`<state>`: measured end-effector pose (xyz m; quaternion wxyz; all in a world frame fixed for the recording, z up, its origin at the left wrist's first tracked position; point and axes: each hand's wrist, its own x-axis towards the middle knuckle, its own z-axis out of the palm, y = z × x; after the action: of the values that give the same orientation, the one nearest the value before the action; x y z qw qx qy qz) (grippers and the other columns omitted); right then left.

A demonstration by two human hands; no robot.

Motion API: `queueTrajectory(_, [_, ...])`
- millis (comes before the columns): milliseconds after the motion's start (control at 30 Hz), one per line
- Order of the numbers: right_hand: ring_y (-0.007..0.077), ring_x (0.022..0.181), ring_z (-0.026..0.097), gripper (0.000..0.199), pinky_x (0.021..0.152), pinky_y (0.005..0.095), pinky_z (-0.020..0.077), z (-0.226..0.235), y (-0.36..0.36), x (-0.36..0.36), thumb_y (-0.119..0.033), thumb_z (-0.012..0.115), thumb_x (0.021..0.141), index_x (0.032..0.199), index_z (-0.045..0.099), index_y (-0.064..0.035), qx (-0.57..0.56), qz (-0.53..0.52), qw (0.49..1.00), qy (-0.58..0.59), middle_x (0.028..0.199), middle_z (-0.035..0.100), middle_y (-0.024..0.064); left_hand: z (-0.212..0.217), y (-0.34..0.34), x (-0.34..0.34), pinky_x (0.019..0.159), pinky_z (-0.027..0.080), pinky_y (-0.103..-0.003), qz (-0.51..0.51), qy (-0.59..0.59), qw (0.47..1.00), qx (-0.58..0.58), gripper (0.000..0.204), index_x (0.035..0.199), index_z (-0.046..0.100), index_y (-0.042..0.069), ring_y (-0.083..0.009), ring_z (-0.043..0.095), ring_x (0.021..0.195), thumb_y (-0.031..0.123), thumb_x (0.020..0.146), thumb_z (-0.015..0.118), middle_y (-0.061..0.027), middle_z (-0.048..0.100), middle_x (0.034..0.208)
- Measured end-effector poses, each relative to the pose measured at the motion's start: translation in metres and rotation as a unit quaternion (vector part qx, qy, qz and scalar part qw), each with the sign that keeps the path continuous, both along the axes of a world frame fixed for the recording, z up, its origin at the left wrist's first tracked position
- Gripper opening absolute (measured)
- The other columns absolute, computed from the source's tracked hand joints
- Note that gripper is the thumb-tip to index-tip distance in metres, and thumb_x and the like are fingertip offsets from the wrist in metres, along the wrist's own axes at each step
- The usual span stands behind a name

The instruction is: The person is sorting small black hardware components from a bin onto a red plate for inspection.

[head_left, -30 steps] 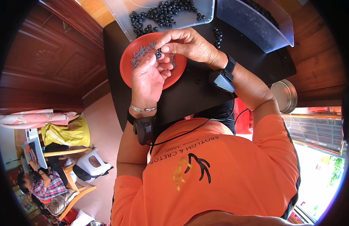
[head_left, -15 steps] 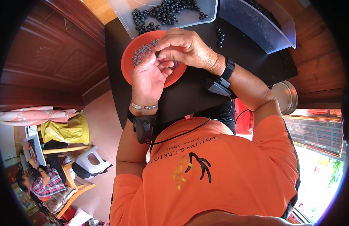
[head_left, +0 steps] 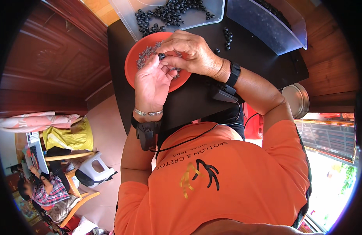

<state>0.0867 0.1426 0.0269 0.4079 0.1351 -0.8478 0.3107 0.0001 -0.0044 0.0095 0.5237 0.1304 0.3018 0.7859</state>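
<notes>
A small round black piece (head_left: pixel 161 56), like a bead or knob, is held between the fingertips of both hands. My left hand (head_left: pixel 152 86) is palm up, its thumb and fingertips closed on the piece. From the right, my right hand (head_left: pixel 196 53) pinches at the same piece, with the thumb below and the index finger above. Both hands are over an orange-red bowl (head_left: pixel 131 66). In it lie many tiny grey metal parts (head_left: pixel 145 58), like small screws; their exact kind is too small to tell.
Behind the bowl stands a clear plastic bin (head_left: pixel 200 26) with many black pieces (head_left: pixel 175 11). Another clear bin (head_left: pixel 263 31) is at the right. A few loose black pieces (head_left: pixel 228 37) lie on the dark table (head_left: pixel 263 68). A person (head_left: pixel 50 190) sits far left.
My right hand has shifted slightly left and down, and its fingers have opened a little around the black piece, which shows more clearly. One loose black piece beside that hand is more visible.
</notes>
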Motion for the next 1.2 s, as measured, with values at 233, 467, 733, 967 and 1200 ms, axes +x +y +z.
queueTrajectory(233, [0.0213,0.079,0.062,0.028,0.072,0.0318,0.0502,0.001,-0.002,0.0,-0.01,0.077,0.07,0.096,0.067,-0.0082,0.03,-0.019,0.999,0.023,0.086,0.066,0.0035,0.0,-0.001,-0.001,0.075,0.044,-0.031,0.0,0.014,1.0,0.005,0.021,0.109,0.054,0.008,-0.0159,0.054,0.091,0.022,0.095,0.047,-0.0035,0.058,0.1])
queueTrajectory(467, [0.0256,0.079,0.061,0.027,0.071,0.0349,0.051,0.003,-0.011,0.002,-0.011,0.073,0.073,0.097,0.062,-0.0073,0.102,-0.064,0.992,0.036,0.083,0.063,0.0065,-0.004,0.001,-0.002,0.086,0.043,-0.035,0.005,0.01,1.0,0.021,0.024,0.112,0.052,0.006,-0.0157,0.052,0.097,0.021,0.096,0.043,-0.0044,0.056,0.107])
queueTrajectory(733, [0.0262,0.08,0.059,0.029,0.073,0.0347,0.0502,-0.004,-0.014,0.003,-0.011,0.066,0.072,0.099,0.06,-0.0034,0.202,-0.111,0.973,0.015,0.085,0.061,0.0076,-0.008,0.004,-0.003,0.091,0.041,-0.034,0.05,-0.037,0.998,-0.025,0.024,0.114,0.052,0.005,-0.0165,0.052,0.098,0.019,0.095,0.043,-0.0046,0.056,0.108])
queueTrajectory(967, [0.0242,0.079,0.058,0.029,0.073,0.0326,0.0492,-0.01,-0.022,0.0,-0.012,0.061,0.07,0.096,0.06,0.0,0.258,-0.145,0.955,-0.016,0.085,0.061,0.0081,-0.012,0.008,-0.009,0.089,0.043,-0.031,0.035,-0.05,0.997,-0.045,0.024,0.112,0.052,0.005,-0.0149,0.053,0.097,0.021,0.098,0.04,-0.0037,0.056,0.107])
queueTrajectory(1200, [0.0258,0.082,0.061,0.028,0.075,0.0351,0.0509,-0.005,-0.012,-0.001,-0.009,0.066,0.072,0.098,0.061,-0.0033,0.169,-0.102,0.98,0.01,0.089,0.063,0.0083,0.001,0.007,-0.003,0.092,0.042,-0.034,0.05,-0.001,0.998,-0.032,0.024,0.112,0.052,0.005,-0.0167,0.053,0.1,0.02,0.097,0.041,-0.0053,0.056,0.109])
